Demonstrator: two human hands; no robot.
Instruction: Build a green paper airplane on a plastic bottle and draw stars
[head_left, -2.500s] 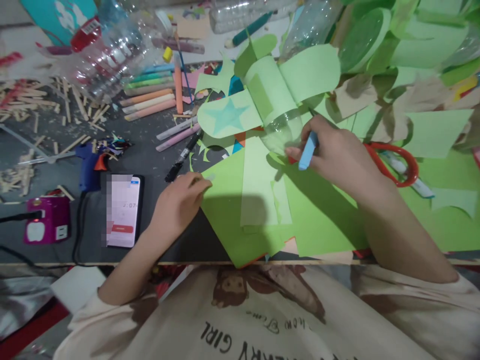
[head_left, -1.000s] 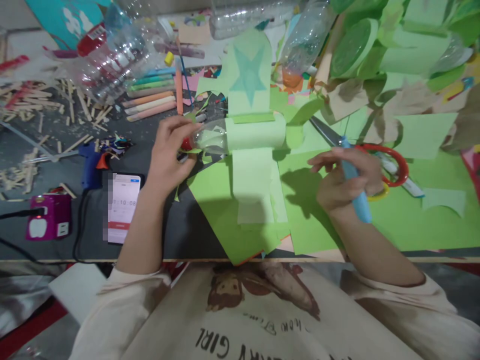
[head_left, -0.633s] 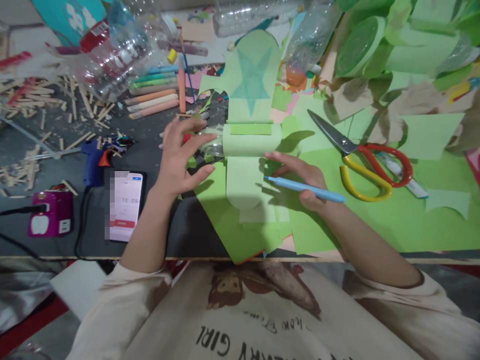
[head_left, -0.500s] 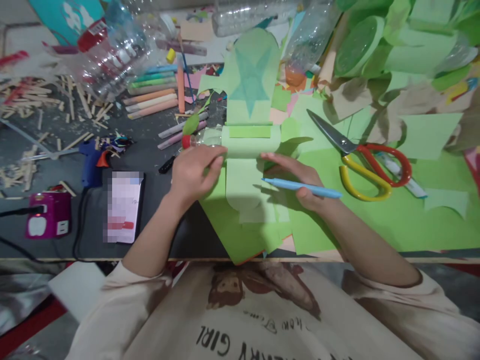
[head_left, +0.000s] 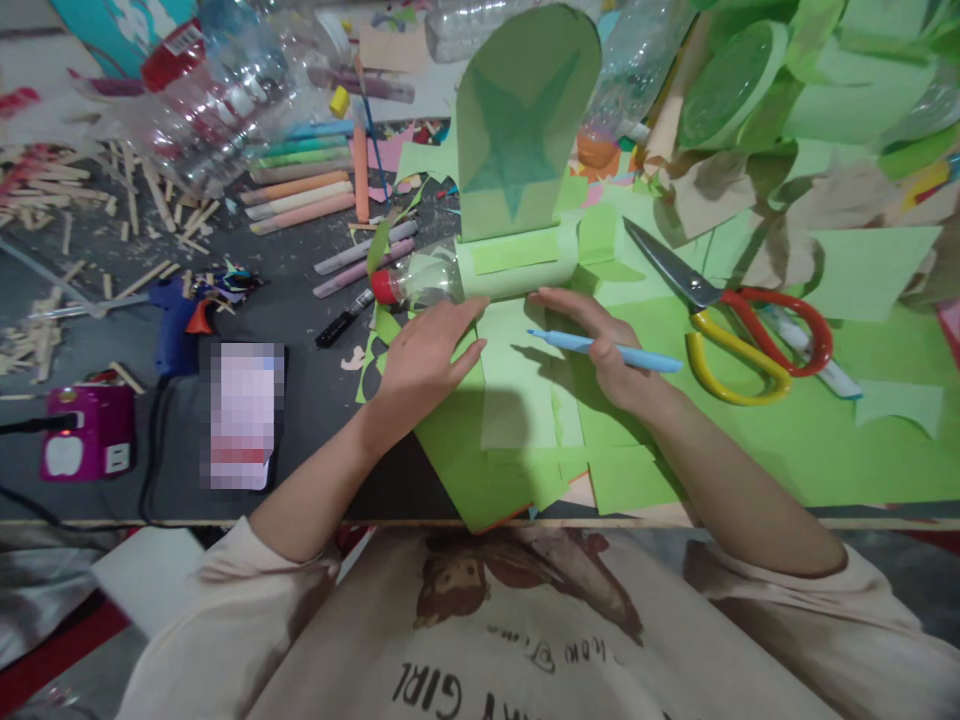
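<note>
A clear plastic bottle (head_left: 424, 282) with a red cap lies on its side, wrapped in light green paper. A rounded green paper flap with a darker star (head_left: 525, 120) stands up from it. My left hand (head_left: 424, 355) lies flat with fingers stretched out, its fingertips touching the wrapped bottle. My right hand (head_left: 604, 345) holds a light blue pen (head_left: 607, 348) between its fingers, and its fingertips rest against the paper wrap. Green paper sheets (head_left: 517, 400) lie under both hands.
Red and yellow scissors (head_left: 739, 325) lie right of my hand. A phone (head_left: 244, 415), a blue glue gun (head_left: 176, 315) and a pink charger (head_left: 86, 440) sit at the left. Chalk sticks (head_left: 300, 195), wooden sticks (head_left: 90, 220), empty bottles (head_left: 225, 90) and green paper crafts (head_left: 810, 90) crowd the back.
The bottle was turned and laid across the sheets. The star flap has risen upright. My left hand let go of the bottle neck and flattened beside it. The pen hand settled against the wrap.
</note>
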